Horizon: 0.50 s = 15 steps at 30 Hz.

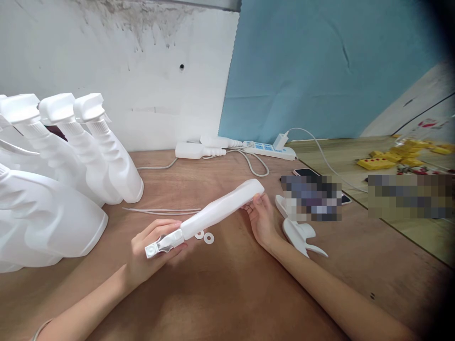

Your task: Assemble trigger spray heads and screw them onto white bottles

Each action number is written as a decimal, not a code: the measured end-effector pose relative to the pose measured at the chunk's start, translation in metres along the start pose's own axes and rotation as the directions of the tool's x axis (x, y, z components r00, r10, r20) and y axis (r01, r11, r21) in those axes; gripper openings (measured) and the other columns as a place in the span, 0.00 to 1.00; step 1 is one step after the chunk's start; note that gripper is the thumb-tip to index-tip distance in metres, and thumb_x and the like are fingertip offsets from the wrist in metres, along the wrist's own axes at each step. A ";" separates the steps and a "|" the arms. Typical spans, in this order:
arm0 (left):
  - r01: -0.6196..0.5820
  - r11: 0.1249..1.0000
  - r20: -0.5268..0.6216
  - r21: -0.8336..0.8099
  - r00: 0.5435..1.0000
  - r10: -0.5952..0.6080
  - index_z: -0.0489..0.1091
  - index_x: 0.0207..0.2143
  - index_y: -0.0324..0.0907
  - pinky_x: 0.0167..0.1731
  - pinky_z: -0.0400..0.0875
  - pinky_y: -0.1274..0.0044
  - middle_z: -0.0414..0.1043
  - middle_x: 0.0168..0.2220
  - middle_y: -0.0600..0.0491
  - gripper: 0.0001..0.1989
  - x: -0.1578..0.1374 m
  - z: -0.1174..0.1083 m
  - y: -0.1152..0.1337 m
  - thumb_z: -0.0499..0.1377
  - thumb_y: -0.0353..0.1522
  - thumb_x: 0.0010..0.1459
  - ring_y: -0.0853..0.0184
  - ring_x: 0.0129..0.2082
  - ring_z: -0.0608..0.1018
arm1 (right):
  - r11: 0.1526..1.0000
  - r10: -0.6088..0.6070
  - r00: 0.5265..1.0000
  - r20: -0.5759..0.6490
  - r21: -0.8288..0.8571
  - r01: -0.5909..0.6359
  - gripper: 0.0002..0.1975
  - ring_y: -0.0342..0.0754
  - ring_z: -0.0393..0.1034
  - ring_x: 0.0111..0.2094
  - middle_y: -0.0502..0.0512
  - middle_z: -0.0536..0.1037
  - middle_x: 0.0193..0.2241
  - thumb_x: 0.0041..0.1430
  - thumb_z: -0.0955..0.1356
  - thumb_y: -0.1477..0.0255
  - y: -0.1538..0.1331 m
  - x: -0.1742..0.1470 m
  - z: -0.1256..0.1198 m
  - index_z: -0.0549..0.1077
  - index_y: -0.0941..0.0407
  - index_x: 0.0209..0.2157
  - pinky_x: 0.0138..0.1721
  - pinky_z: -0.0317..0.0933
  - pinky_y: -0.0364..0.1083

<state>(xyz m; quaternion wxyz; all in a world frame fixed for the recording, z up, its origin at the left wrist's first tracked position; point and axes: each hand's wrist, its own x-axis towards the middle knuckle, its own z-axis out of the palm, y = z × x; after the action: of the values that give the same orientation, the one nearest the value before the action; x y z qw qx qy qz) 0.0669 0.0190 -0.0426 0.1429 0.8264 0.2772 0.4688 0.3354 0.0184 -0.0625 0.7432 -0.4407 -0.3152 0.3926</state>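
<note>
A white spray bottle (222, 206) is held tilted over the table, its base up to the right and its trigger head at lower left. My left hand (149, 246) is closed around the trigger head end. Against the base of the bottle, my right hand (261, 218) grips with its thumb and fingers. Two white washers (209, 238) lie on the table just beneath the bottle. Behind the left hand rest thin white tubes (161, 211). White curved plastic parts (300, 235), looking like spray head covers, lie beside the right forearm.
Several white spray bottles (121, 166) stand at the left. At the back are a power strip (272, 150), a plugged-in charger with a cable and two white cord-connected pieces (192, 150). A phone (307, 173) lies right, partly blurred. Yellow items (377, 164) sit on the adjoining surface.
</note>
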 end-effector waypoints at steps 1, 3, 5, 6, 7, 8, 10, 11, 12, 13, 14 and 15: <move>-0.018 1.000 -0.002 0.004 1.000 0.018 0.67 0.43 0.42 0.33 0.73 0.77 0.72 0.38 0.50 0.17 -0.001 0.001 0.000 0.62 0.29 0.49 0.66 0.36 0.75 | 1.000 0.000 1.000 -0.003 -0.004 0.000 0.16 0.39 0.61 0.26 0.45 0.67 0.25 0.45 0.70 0.58 0.000 0.000 0.000 0.64 0.54 0.28 0.29 0.59 0.40; -0.031 0.999 -0.012 0.013 0.999 0.031 0.67 0.43 0.42 0.32 0.73 0.77 0.72 0.38 0.50 0.16 -0.002 0.001 0.002 0.62 0.28 0.49 0.66 0.35 0.75 | 1.000 -0.001 1.000 -0.009 -0.019 0.001 0.16 0.40 0.61 0.26 0.45 0.67 0.24 0.45 0.70 0.58 -0.001 0.000 0.001 0.63 0.54 0.27 0.29 0.59 0.41; -0.045 0.999 -0.019 0.027 0.999 0.045 0.67 0.42 0.42 0.33 0.73 0.78 0.72 0.38 0.50 0.17 -0.002 0.002 0.005 0.62 0.27 0.48 0.67 0.35 0.76 | 0.999 -0.001 1.000 -0.017 -0.043 0.000 0.17 0.40 0.61 0.25 0.45 0.67 0.23 0.45 0.69 0.57 -0.002 -0.001 0.001 0.63 0.54 0.26 0.28 0.58 0.41; -0.049 0.998 -0.016 0.036 0.999 0.050 0.67 0.42 0.42 0.33 0.73 0.79 0.72 0.39 0.50 0.17 -0.002 0.002 0.007 0.62 0.26 0.48 0.68 0.35 0.76 | 0.999 -0.001 1.000 -0.022 -0.053 0.000 0.17 0.40 0.61 0.24 0.45 0.66 0.23 0.44 0.69 0.57 -0.002 -0.001 0.002 0.63 0.54 0.26 0.28 0.58 0.41; -0.052 0.998 -0.010 0.043 0.999 0.052 0.67 0.43 0.42 0.33 0.73 0.80 0.71 0.39 0.50 0.17 -0.002 0.001 0.009 0.62 0.25 0.48 0.69 0.35 0.76 | 0.998 -0.002 1.000 -0.027 -0.060 0.000 0.18 0.40 0.60 0.24 0.44 0.66 0.22 0.44 0.69 0.56 -0.003 -0.001 0.002 0.63 0.54 0.26 0.27 0.58 0.41; -0.055 0.997 -0.007 0.046 0.998 0.055 0.67 0.43 0.41 0.33 0.72 0.81 0.71 0.39 0.50 0.18 -0.002 0.001 0.010 0.61 0.24 0.49 0.69 0.34 0.76 | 0.998 -0.002 0.999 -0.033 -0.064 0.000 0.18 0.39 0.60 0.23 0.44 0.66 0.22 0.44 0.69 0.56 -0.003 -0.001 0.002 0.63 0.55 0.26 0.27 0.58 0.41; -0.061 0.997 0.000 0.047 0.998 0.061 0.66 0.44 0.41 0.32 0.72 0.82 0.71 0.39 0.49 0.19 -0.001 0.001 0.010 0.61 0.24 0.49 0.70 0.34 0.76 | 0.998 -0.004 0.999 -0.042 -0.070 0.001 0.18 0.39 0.60 0.24 0.44 0.66 0.22 0.44 0.69 0.56 -0.003 -0.001 0.001 0.63 0.55 0.26 0.27 0.58 0.41; -0.071 0.996 0.000 0.047 0.997 0.071 0.66 0.44 0.41 0.32 0.72 0.82 0.71 0.39 0.49 0.19 -0.001 0.001 0.009 0.61 0.24 0.49 0.70 0.34 0.76 | 0.997 -0.005 0.999 -0.047 -0.073 0.002 0.18 0.40 0.60 0.24 0.44 0.66 0.22 0.44 0.69 0.56 -0.003 -0.001 0.001 0.63 0.55 0.26 0.27 0.58 0.41; -0.082 0.995 -0.001 0.052 0.997 0.082 0.66 0.44 0.41 0.31 0.72 0.82 0.72 0.38 0.49 0.19 -0.001 0.002 0.007 0.62 0.25 0.48 0.69 0.34 0.76 | 0.997 -0.006 0.999 -0.050 -0.077 0.002 0.17 0.40 0.61 0.24 0.45 0.66 0.22 0.44 0.69 0.56 -0.002 -0.001 0.001 0.63 0.55 0.26 0.28 0.59 0.41; -0.084 0.994 -0.002 0.064 0.996 0.085 0.66 0.44 0.41 0.31 0.73 0.82 0.72 0.38 0.49 0.19 -0.001 0.002 0.005 0.62 0.26 0.48 0.69 0.34 0.76 | 0.997 -0.007 0.999 -0.054 -0.079 0.003 0.17 0.40 0.61 0.25 0.45 0.66 0.23 0.45 0.69 0.57 -0.002 -0.001 0.001 0.63 0.55 0.26 0.28 0.59 0.41; -0.078 0.994 0.001 0.080 0.997 0.078 0.66 0.44 0.41 0.30 0.73 0.81 0.73 0.37 0.49 0.18 -0.001 0.003 0.004 0.61 0.27 0.48 0.69 0.34 0.76 | 0.997 -0.008 0.998 -0.057 -0.078 0.004 0.17 0.40 0.61 0.25 0.45 0.66 0.23 0.45 0.69 0.57 -0.002 -0.002 0.001 0.63 0.55 0.26 0.29 0.59 0.42; -0.062 0.993 0.009 0.096 0.998 0.062 0.66 0.44 0.41 0.30 0.73 0.81 0.73 0.37 0.50 0.18 -0.001 0.003 0.002 0.61 0.28 0.49 0.68 0.33 0.77 | 0.997 -0.008 0.998 -0.061 -0.072 0.004 0.17 0.40 0.62 0.25 0.45 0.66 0.23 0.44 0.69 0.57 -0.003 -0.002 0.001 0.63 0.55 0.25 0.29 0.59 0.42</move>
<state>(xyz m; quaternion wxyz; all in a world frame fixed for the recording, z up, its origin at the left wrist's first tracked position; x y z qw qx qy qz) 0.0698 0.0166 -0.0437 0.0890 0.8419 0.2732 0.4568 0.3341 0.0163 -0.0599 0.7372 -0.4781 -0.3076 0.3651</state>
